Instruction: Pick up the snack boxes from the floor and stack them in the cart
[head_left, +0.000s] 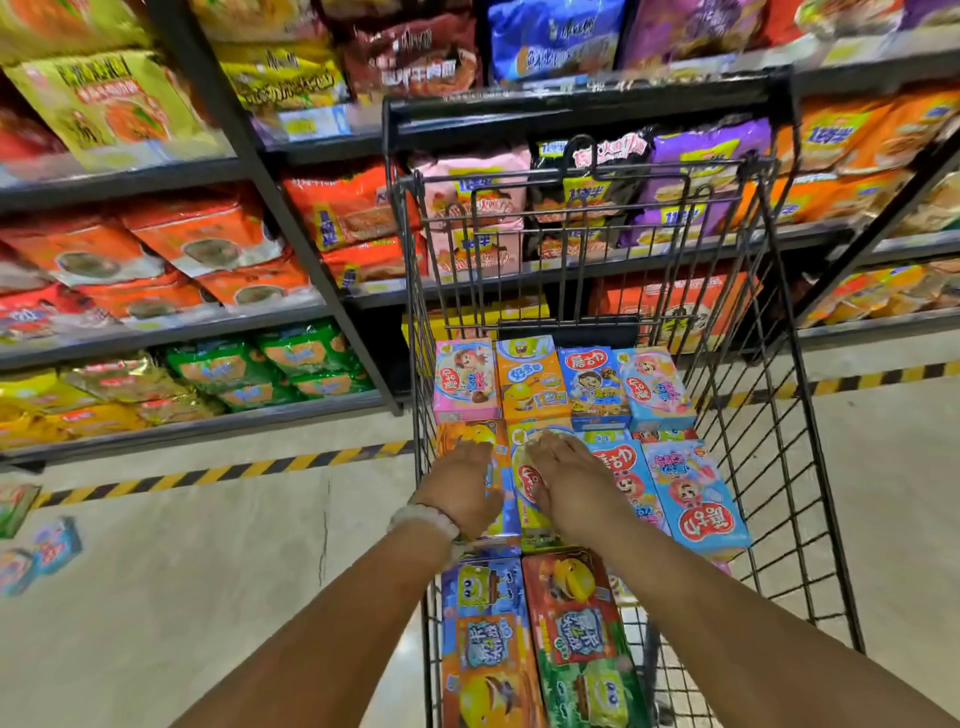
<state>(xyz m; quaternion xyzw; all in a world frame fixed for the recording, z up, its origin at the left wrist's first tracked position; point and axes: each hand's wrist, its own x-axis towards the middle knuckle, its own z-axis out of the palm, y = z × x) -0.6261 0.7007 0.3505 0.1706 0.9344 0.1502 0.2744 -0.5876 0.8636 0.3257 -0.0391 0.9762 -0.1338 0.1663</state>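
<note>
Hands: left (470, 483), right (566, 480) flat on boxes | cart (779, 467): about twelve boxes | floor (208, 571): three

From above, the cart (810, 467) is open to my hands, but its wire walls close the sides. Snack boxes (571, 519) cover almost all its bottom, packed close. To the left, the floor (208, 571) is free, except few boxes (36, 551) near the shelves (182, 332).

Head view, close, down into cart (779, 364)
</note>
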